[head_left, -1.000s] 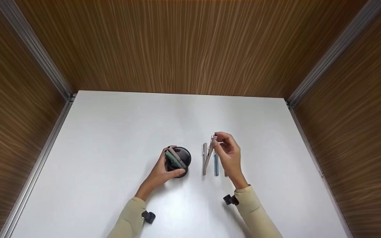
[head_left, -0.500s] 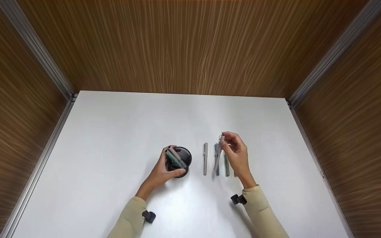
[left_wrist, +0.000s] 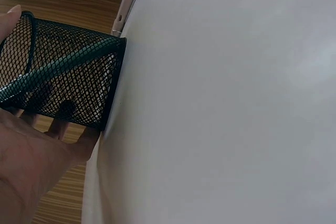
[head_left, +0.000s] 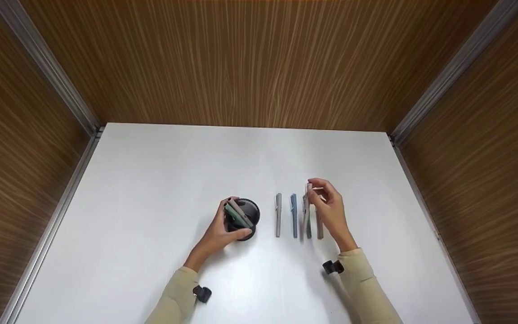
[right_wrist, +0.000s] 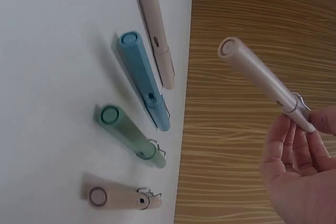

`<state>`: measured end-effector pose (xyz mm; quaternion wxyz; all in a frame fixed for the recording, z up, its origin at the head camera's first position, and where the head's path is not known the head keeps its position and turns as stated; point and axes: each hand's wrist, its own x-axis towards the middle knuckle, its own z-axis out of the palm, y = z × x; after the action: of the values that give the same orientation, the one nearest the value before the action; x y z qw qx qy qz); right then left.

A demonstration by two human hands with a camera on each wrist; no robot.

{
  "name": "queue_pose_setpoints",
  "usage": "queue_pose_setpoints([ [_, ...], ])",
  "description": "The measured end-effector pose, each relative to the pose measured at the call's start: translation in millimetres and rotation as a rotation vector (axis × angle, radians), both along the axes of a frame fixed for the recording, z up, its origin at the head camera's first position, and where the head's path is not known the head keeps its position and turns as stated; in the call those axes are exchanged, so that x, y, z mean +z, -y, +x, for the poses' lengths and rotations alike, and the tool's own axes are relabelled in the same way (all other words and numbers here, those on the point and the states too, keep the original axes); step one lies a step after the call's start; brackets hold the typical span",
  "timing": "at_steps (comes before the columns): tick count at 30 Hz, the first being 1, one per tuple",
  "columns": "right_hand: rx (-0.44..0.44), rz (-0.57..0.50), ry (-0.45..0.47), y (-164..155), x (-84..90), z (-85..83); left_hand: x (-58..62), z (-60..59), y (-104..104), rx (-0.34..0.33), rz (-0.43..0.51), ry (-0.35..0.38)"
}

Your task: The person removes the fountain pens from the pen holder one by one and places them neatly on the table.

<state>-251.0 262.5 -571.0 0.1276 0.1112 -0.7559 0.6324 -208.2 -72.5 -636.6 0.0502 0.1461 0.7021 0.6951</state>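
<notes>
Fingers: right hand [head_left: 328, 209] pinches pink pen [right_wrist: 265, 82] | left hand [head_left: 217, 234] grips mesh cup [left_wrist: 63, 80]

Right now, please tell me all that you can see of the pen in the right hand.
The pen is pale pink-beige, matte, plastic-looking, with a round flat end and a thin metal clip near the other end. The right hand pinches it at the clip end with its fingertips. It is lifted off the white table, tilted, above the four pens lying in a row, touching none.
</notes>
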Motion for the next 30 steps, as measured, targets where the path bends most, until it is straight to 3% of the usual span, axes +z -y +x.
queue_pose_setpoints([
  [9, -0.136, 0.07, 0.112, -21, 1.5, -6.6, -1.2, -1.2, 0, -0.008, -0.007, -0.015],
  [17, -0.17, 0.117, 0.237, -37, 0.8, -9.5, -2.0, -0.8, 2, -0.012, -0.001, -0.017],
  [30, -0.171, 0.229, 0.341, -63, -5.7, -20.6, -1.6, 0.0, 2, -0.021, 0.007, -0.022],
])
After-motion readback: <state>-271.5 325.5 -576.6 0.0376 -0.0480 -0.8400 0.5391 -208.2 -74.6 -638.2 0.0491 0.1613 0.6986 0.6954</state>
